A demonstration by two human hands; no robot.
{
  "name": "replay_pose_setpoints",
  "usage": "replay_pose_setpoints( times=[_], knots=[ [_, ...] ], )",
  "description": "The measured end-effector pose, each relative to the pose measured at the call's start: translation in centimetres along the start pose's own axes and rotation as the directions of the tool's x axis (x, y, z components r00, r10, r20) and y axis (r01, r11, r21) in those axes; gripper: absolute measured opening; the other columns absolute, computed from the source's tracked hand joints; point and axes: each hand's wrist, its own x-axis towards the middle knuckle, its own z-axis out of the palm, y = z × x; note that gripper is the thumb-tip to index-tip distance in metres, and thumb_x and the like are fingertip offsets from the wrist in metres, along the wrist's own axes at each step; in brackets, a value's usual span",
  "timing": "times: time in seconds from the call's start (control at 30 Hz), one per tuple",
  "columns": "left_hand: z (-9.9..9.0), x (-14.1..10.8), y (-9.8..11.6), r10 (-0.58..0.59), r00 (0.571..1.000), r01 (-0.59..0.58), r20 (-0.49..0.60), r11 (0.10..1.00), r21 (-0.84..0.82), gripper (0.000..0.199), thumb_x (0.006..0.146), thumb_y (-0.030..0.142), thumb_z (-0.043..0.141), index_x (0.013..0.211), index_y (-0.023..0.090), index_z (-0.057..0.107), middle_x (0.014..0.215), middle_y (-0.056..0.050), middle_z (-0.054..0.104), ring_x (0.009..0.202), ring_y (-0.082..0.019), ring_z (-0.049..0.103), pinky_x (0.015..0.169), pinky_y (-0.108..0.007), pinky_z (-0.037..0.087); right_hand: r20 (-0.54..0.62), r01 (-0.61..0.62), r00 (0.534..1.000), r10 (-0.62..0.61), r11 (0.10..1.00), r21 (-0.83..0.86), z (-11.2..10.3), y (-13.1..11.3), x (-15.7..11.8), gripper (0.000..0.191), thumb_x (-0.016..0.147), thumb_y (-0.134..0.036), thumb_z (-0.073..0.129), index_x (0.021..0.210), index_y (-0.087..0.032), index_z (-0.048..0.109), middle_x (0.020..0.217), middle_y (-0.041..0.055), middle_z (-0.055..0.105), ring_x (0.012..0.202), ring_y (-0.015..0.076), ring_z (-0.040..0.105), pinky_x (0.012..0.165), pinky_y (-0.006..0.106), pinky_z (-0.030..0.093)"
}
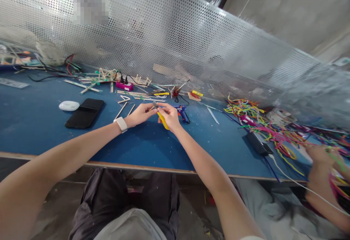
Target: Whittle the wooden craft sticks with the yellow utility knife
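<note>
My right hand (170, 117) is closed around a yellow utility knife (163, 120), its grey tip pointing up and to the left. My left hand (141, 115), with a white watch band on the wrist, pinches a small thin stick (152, 108) against the knife's tip; the fingers partly hide it. Both hands are close together above the blue table (153, 148). Just right of my right hand lies a blue glue gun (183, 113). Thin wooden sticks (120, 111) lie left of my left hand.
A black phone (85, 113) and a white mouse (69, 105) lie at the left. Behind are a pink power strip (124, 85), sticks and a perforated metal screen (153, 32). Colourful pipe cleaners (281, 134), a black power bank (259, 143) and another person's hand (319, 155) are at the right.
</note>
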Motion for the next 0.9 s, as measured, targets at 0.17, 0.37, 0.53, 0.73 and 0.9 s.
replay_pose_setpoints(
  times=[0.17,0.37,0.53,0.73,0.9],
  knots=[
    [-0.6,0.15,0.24,0.051,0.998,-0.053,0.029,0.996,0.073,0.062,0.107,0.077,0.07,0.105,0.015,0.075,0.059,0.007,0.046,0.057,-0.012,0.038,0.055,-0.026,0.028,0.063,-0.021,0.998,0.021,1.0,0.003,-0.28,-0.31,-0.08,0.064,0.085,-0.066,0.096,0.131,-0.024,0.078,0.079,-0.0034,0.079,0.045,0.0156,0.068,0.043,0.027,0.054],
    [-0.78,0.26,0.06,0.082,0.996,-0.085,0.042,0.994,0.067,0.065,0.107,0.081,0.068,0.1,0.016,0.073,0.062,0.007,0.045,0.058,-0.012,0.036,0.055,-0.026,0.028,0.071,-0.027,0.997,0.026,0.999,0.017,-0.37,-0.1,-0.01,0.062,0.086,-0.065,0.096,0.131,-0.025,0.079,0.081,-0.0026,0.08,0.046,0.0157,0.068,0.043,0.028,0.053],
    [-0.59,0.38,0.14,0.087,0.996,-0.089,0.033,0.994,0.061,0.062,0.107,0.077,0.07,0.099,0.016,0.074,0.062,0.007,0.046,0.058,-0.012,0.035,0.055,-0.027,0.026,0.053,0.004,0.999,-0.005,1.0,0.012,-0.31,0.02,0.09,0.062,0.085,-0.067,0.096,0.128,-0.025,0.08,0.075,-0.0041,0.078,0.044,0.016,0.067,0.042,0.027,0.051],
    [-0.16,0.33,0.25,0.077,0.997,-0.078,0.02,0.997,0.03,0.053,0.111,0.066,0.068,0.107,0.014,0.077,0.061,0.007,0.046,0.058,-0.012,0.036,0.056,-0.028,0.029,0.014,0.036,0.999,-0.036,0.999,-0.025,-0.16,0.01,0.1,0.058,0.087,-0.065,0.093,0.127,-0.024,0.081,0.074,-0.0031,0.078,0.044,0.0161,0.066,0.043,0.028,0.053],
    [-0.22,0.37,-0.18,0.072,0.997,-0.071,-0.004,0.993,0.095,0.049,0.111,0.062,0.067,0.103,0.014,0.076,0.062,0.007,0.046,0.058,-0.012,0.034,0.056,-0.027,0.027,0.015,0.063,0.998,-0.063,0.997,-0.034,-0.16,-0.02,0.02,0.056,0.09,-0.065,0.092,0.125,-0.023,0.082,0.075,-0.003,0.078,0.043,0.0151,0.066,0.042,0.027,0.051]
  ],
)
